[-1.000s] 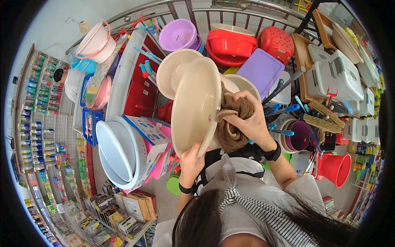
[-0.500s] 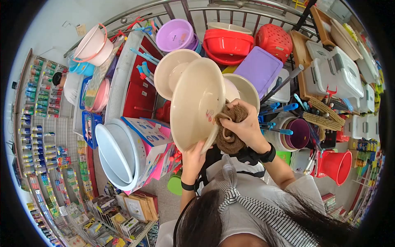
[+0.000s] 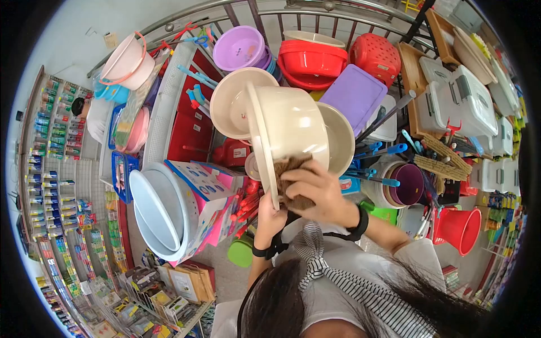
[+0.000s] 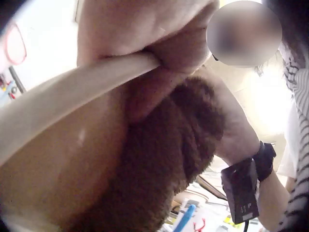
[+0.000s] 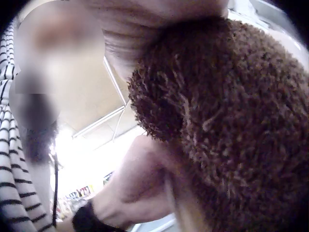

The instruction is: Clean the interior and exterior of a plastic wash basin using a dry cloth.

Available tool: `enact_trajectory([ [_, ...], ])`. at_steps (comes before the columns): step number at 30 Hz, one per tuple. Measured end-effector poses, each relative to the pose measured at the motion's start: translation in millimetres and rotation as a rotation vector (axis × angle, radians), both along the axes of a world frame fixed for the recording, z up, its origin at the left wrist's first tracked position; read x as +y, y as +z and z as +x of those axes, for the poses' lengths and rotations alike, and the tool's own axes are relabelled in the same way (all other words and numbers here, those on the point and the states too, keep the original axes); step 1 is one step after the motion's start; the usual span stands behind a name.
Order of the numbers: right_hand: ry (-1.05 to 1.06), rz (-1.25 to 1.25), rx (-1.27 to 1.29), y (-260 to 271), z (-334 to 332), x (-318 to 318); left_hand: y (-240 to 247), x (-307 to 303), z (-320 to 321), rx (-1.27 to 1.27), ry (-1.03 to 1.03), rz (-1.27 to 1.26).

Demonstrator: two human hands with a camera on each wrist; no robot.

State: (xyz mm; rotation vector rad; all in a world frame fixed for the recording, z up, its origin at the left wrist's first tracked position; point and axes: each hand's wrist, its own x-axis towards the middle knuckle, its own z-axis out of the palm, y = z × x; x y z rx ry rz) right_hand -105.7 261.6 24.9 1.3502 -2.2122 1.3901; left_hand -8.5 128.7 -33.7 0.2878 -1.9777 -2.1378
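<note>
A cream plastic basin is held up on its side, its opening turned to the left and its outer wall toward the right hand. At the lowest part of its rim, my left hand grips the edge; the left wrist view shows the rim between thumb and fingers. My right hand holds a bunched brown fluffy cloth against the outside of the basin, close to the rim. In the right wrist view the cloth fills much of the picture and hides part of the basin.
Behind the held basin stand two more cream basins, one at left and one at right. Pale blue tubs are at left. A purple lid, red basins and blue-handled tools crowd the back and right.
The basin has turned from showing its inside to showing its outer wall. The right hand has moved slightly left with the cloth, from the rim's right edge onto the outside.
</note>
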Motion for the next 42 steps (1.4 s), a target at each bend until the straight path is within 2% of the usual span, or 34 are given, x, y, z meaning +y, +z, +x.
enact_trajectory([
  [1, 0.003, -0.005, 0.019, 3, -12, 2, -5, -3, 4, -0.002, -0.002, -0.004],
  [3, -0.070, -0.003, 0.030, 17, -35, 3, -13, -10, 11, 0.010, -0.048, -0.187],
  [5, -0.141, 0.032, -0.017, 32, -57, 6, -11, -7, 13, 0.031, 0.007, -0.252],
  [7, -0.120, 0.014, -0.087, 33, -62, 9, -9, -9, 19, -0.110, -0.033, -0.365],
  [8, -0.060, 0.024, -0.085, 33, -56, 9, -6, -7, 18, -0.087, 0.028, -0.408],
  [10, 0.080, 0.044, -0.093, 23, -37, 8, 1, -11, 16, -0.065, 0.065, -0.340],
  [12, 0.184, 0.046, 0.015, 14, -21, 5, 11, -12, 12, -0.061, 0.152, -0.172],
  [13, 0.218, 0.050, 0.084, 11, -18, 5, 12, -14, 11, -0.062, 0.151, -0.177],
  [16, 0.167, 0.067, -0.030, 13, -35, 7, 8, -20, 14, -0.015, 0.084, -0.353],
  [20, 0.033, -0.034, -0.198, 26, -74, 6, 18, -19, 14, 0.024, 0.052, -0.505],
  [24, 0.035, 0.086, -0.183, 30, -60, -1, 18, -15, 13, 0.017, 0.086, -0.432],
  [26, 0.156, 0.060, -0.149, 22, -47, -2, 14, -18, 15, 0.048, 0.160, -0.376],
  [29, 0.255, 0.053, -0.098, 14, -36, 5, 13, -28, 22, -0.025, 0.115, -0.257],
  [31, 0.217, 0.086, -0.198, 9, -38, 14, 4, -28, 26, -0.022, 0.129, -0.300],
  [35, -0.036, -0.055, -0.292, 3, -59, 21, 14, -25, 27, -0.071, 0.079, -0.443],
  [36, -0.035, -0.053, -0.287, 7, -55, 20, 12, -25, 25, -0.066, 0.081, -0.440],
  [38, -0.067, -0.163, -0.535, 20, -34, 13, 6, -25, 25, -0.069, -0.047, -0.610],
  [42, -0.059, -0.278, -0.632, 26, -20, 1, -5, -22, 20, -0.058, -0.080, -0.579],
])
